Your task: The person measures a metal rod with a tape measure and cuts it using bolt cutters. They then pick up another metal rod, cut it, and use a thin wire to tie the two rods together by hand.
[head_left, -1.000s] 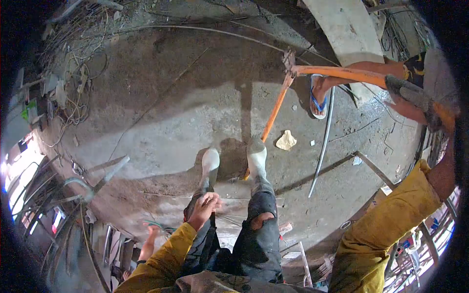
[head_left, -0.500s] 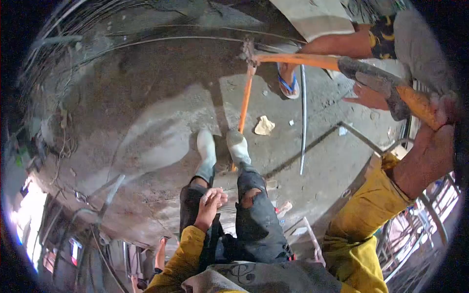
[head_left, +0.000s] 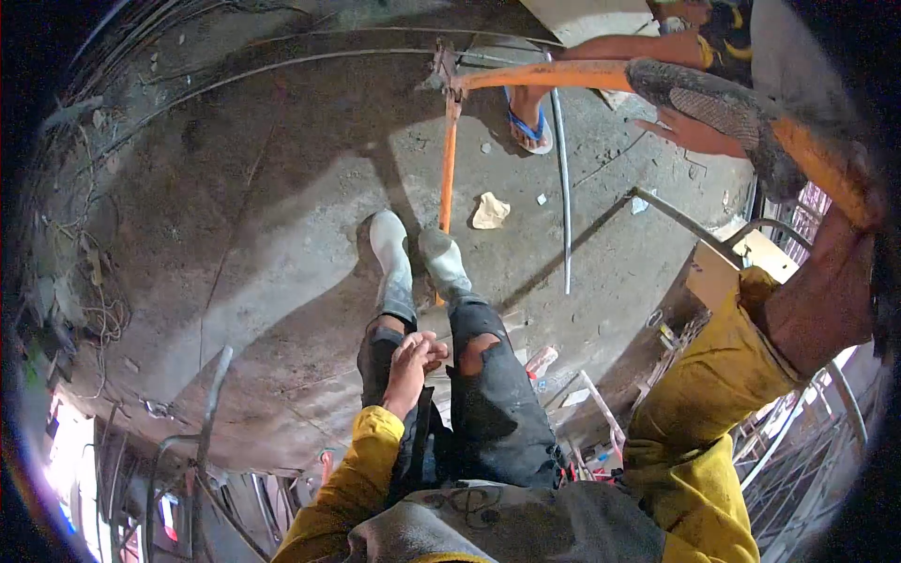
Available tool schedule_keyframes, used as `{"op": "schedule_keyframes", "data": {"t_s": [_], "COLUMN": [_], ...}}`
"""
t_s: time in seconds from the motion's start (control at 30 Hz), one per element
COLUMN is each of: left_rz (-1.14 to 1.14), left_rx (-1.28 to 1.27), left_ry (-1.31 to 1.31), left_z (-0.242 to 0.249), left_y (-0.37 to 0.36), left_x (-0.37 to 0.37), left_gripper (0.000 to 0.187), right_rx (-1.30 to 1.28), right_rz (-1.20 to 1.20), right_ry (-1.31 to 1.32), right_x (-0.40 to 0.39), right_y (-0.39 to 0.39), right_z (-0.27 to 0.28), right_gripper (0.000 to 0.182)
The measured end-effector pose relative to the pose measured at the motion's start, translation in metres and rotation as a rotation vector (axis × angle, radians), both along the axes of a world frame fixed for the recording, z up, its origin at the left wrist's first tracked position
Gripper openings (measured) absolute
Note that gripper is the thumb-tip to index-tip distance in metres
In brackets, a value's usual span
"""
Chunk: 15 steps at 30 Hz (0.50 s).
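Observation:
My right hand (head_left: 862, 202), at the far right edge, is wrapped around the raised handle of a large orange bolt cutter (head_left: 544, 75). Its black grip sleeve is scuffed. The other orange handle runs down along the floor to my right boot (head_left: 439, 251). The cutter's head (head_left: 444, 70) overlaps a long thin metal rod (head_left: 328, 58) that curves across the floor. Over my left knee hangs my left hand (head_left: 411, 368), empty, fingers loosely bent and apart. Another person's hand (head_left: 699, 133) is close under the raised handle.
The other person's foot in a blue flip-flop (head_left: 531, 127) stands right of the cutter head. A straight metal bar (head_left: 563, 188) and a tan scrap (head_left: 490, 211) lie on the concrete floor. Bent metal tubing (head_left: 690, 225) is at right, more tubes (head_left: 211, 403) at lower left.
The view has shifted, so the cutter, rod and floor items appear higher and slightly left. My right hand keeps its hold on the raised handle; my left hand stays by the knee.

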<state>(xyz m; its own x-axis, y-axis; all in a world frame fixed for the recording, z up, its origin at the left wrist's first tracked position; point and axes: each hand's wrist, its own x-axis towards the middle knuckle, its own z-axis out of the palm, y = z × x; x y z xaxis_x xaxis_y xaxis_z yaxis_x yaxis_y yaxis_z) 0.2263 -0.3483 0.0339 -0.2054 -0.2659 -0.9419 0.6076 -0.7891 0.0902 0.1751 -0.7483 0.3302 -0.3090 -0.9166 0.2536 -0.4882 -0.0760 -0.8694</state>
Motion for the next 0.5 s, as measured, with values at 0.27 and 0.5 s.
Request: {"op": "schedule_keyframes", "data": {"t_s": [0.27,0.5], "left_rz": [0.139,0.207], "left_rx": [-0.02,0.029], "left_ry": [0.059,0.055], "left_z": [-0.011,-0.017], "left_y": [-0.002,0.002], "left_x": [0.014,0.013], "left_gripper": [0.026,0.02], "right_rx": [-0.821,-0.597], "right_rz": [0.243,0.327], "right_ry": [1.453,1.703], "right_x": [-0.034,-0.027], "right_y": [-0.049,0.017], "right_z": [-0.015,-0.013], "right_gripper": [0.044,0.03]}}
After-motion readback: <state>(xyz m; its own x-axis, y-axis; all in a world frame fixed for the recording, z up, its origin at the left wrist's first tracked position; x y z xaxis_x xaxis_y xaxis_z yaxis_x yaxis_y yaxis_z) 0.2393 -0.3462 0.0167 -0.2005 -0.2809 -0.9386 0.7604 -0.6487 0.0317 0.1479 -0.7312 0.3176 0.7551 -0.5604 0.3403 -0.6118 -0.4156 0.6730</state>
